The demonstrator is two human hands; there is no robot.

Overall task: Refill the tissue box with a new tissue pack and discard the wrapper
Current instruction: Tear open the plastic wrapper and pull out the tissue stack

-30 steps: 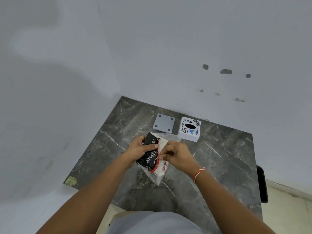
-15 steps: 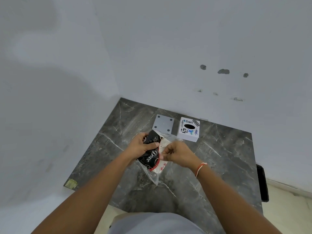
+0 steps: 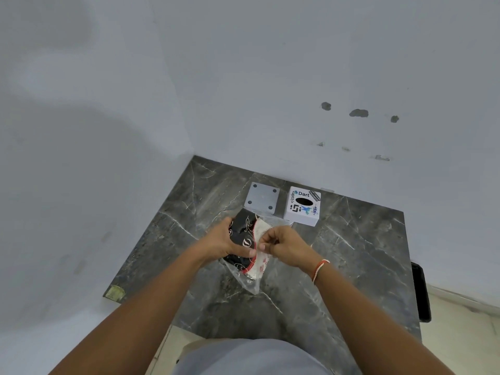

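Note:
A tissue pack (image 3: 244, 235) in a black, white and red printed wrapper is held above the dark marble table (image 3: 351, 253). My left hand (image 3: 224, 240) grips its black side. My right hand (image 3: 284, 243) pinches the clear plastic of the wrapper at the white side. Loose clear wrapper plastic (image 3: 247, 282) hangs below the pack. The white cube tissue box (image 3: 303, 205), covered in stickers and with a dark oval slot on top, stands at the back of the table. Its grey square base plate (image 3: 262, 197) lies flat to the left of it.
The table sits in a corner, with pale walls at the left and the back. A black object (image 3: 420, 290) stands beside the table's right edge. A yellowish sticker (image 3: 115, 292) marks the front left corner. Pale floor shows at the lower right.
The pack has turned in my hands, so more of its black side faces up. My right hand has shifted its pinch on the wrapper. The box and the base plate have not moved.

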